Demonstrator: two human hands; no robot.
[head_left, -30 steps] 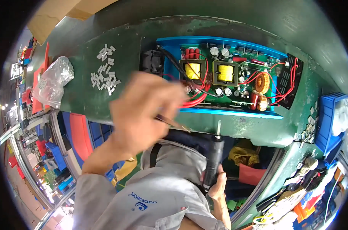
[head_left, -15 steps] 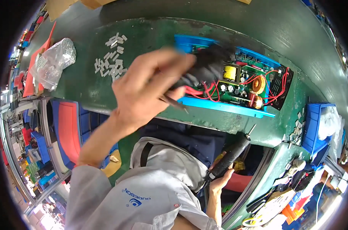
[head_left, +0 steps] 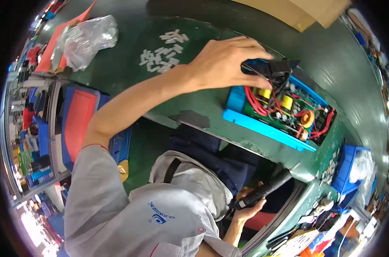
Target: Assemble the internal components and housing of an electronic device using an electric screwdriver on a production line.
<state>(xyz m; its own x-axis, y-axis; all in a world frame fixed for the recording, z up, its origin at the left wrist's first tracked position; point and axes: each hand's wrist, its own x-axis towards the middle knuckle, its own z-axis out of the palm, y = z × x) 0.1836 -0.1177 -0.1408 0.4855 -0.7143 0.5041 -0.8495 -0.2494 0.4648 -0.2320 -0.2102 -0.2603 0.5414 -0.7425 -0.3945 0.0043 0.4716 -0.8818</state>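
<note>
My left hand [head_left: 231, 62] reaches over the left end of a blue metal housing [head_left: 263, 129] with an open top. Its thumb and fingers are closed on a black end panel [head_left: 280, 67], which is tilted above the housing with red and black wires running down from it. Inside are a green circuit board, yellow-wrapped transformers [head_left: 287, 102] and a copper coil [head_left: 307, 119]. Low at the right, my right hand [head_left: 249, 210] grips a black electric screwdriver [head_left: 267, 188], its bit pointing up and to the right, below the bench edge.
Small pale metal pieces [head_left: 163, 55] lie on the green bench [head_left: 194, 109] left of the housing. Beyond them is a clear plastic bag [head_left: 89, 40]. A blue bin [head_left: 345, 169] with plastic bags stands at the right, and cardboard [head_left: 297, 13] lies at the far side.
My left hand has moved right and away from me, and the black part has been raised and turned over the housing. The view has shifted; the right hand still holds the screwdriver.
</note>
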